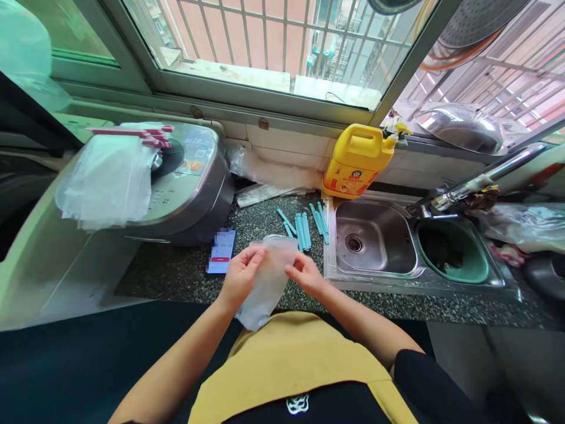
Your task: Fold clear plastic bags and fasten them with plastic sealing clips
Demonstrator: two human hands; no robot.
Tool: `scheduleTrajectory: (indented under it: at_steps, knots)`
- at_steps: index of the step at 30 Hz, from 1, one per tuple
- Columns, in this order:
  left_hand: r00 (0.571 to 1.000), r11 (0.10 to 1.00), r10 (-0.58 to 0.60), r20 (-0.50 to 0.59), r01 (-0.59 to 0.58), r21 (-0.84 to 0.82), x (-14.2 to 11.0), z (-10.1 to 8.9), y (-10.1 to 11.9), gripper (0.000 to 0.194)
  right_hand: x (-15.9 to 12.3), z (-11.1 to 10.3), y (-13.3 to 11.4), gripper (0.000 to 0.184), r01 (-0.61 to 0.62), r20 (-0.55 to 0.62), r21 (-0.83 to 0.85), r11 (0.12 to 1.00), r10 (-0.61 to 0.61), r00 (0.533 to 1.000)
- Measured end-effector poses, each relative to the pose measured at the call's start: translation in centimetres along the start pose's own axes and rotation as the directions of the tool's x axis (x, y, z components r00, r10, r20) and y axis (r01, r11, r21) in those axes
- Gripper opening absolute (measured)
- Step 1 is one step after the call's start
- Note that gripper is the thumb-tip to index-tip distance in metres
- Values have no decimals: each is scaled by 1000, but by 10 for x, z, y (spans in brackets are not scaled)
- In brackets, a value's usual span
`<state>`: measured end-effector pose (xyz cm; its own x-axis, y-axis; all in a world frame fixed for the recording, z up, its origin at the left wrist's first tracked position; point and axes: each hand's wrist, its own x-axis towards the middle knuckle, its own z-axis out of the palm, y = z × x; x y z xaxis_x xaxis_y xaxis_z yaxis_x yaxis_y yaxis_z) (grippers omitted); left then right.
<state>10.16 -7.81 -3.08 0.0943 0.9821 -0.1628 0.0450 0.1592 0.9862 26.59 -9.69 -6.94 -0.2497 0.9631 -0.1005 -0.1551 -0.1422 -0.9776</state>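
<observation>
A translucent plastic bag [270, 282] hangs between my two hands above the counter's front edge, its lower end reaching down to the yellow apron. My left hand [242, 277] pinches the bag's upper left edge between thumb and fingers. On the other side, my right hand [306, 273] has thumb and fingers closed on the bag's right edge. Just beyond the bag lie several turquoise sealing clips [303, 231] in small groups on the dark speckled counter. A phone [222, 251] with a lit screen is to the left of my left hand.
A rice cooker [194, 194] on the left carries a stack of clear bags [110, 176] with pink clips [154, 134]. Right of the clips, a yellow jug [358, 160] stands behind a steel sink [375, 235]. A green basin [479, 259] sits in the second bowl, near the tap [468, 188].
</observation>
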Motion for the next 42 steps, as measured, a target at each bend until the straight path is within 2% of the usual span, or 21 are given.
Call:
scheduleTrajectory:
  at_steps: [2,4,6,8,10,11,13,15,16,18,20,21,24,26,31,33,35,37,38,39,42]
  knots:
    - [990,938,136,48,-144,317,0,-2,10,39,8,-2,-14,50,73,-101,-97,993,-83,991]
    - [962,712,265,72,-245,658,0,-7,21,39,11,-5,-27,41,133,-159,-257,957,-177,971]
    - [925,445,359,127,-289,848,-2,-13,34,42,12,-9,-43,36,245,-153,-413,877,-332,931]
    - [878,276,394,273,-397,875,-4,-19,47,44,13,-13,-66,48,410,-39,-553,726,-514,857]
    - [803,207,377,461,-558,803,-6,-25,60,44,17,-13,-94,56,559,212,-642,525,-578,788]
    - [764,209,359,536,-625,752,-7,-27,67,43,20,-12,-108,53,611,347,-655,444,-542,765]
    - [709,279,336,620,-704,653,-10,-30,77,41,28,-10,-132,41,696,562,-627,349,-417,715]
    - [712,434,341,614,-699,569,-14,-35,82,39,37,-12,-145,20,747,678,-578,328,-317,663]
    - [744,543,349,570,-656,524,-15,-37,81,37,41,-16,-148,11,757,707,-558,340,-284,648]
    - [856,782,329,399,-484,394,-16,-42,77,37,47,-27,-147,6,736,718,-541,408,-233,656]
    - [954,951,218,208,-255,174,-14,-46,69,44,50,-41,-141,9,644,666,-544,538,-189,721]
    - [979,987,142,148,-151,54,-12,-48,66,46,51,-47,-137,12,567,614,-539,623,-170,770]
    - [996,983,-20,87,36,-183,-6,-50,63,48,52,-56,-124,24,296,383,-395,870,-137,914]
    - [998,971,-52,48,62,-232,-3,-51,64,45,51,-52,-115,28,186,230,-236,954,-131,964]
    - [999,963,-15,-32,6,-268,1,-52,65,44,50,-32,-94,31,141,1,-18,990,-141,990]
    - [999,970,1,-43,-11,-242,2,-52,62,42,52,-32,-84,32,138,-22,1,990,-138,990]
    - [998,977,4,-66,-18,-211,2,-55,59,36,60,-40,-71,33,126,-36,-69,990,-129,991]
    - [994,979,16,-112,-38,-199,2,-59,57,31,71,-54,-55,36,51,-103,-320,946,-88,991]
    - [991,979,25,-133,-52,-199,2,-61,57,30,78,-62,-45,36,-29,-175,-492,870,-66,982]
    - [988,978,35,-148,-64,-197,2,-64,57,28,83,-68,-34,35,-146,-253,-666,732,-37,967]
    - [989,985,42,-140,-64,-160,0,-68,60,28,90,-73,3,20,-304,-326,-799,519,52,944]
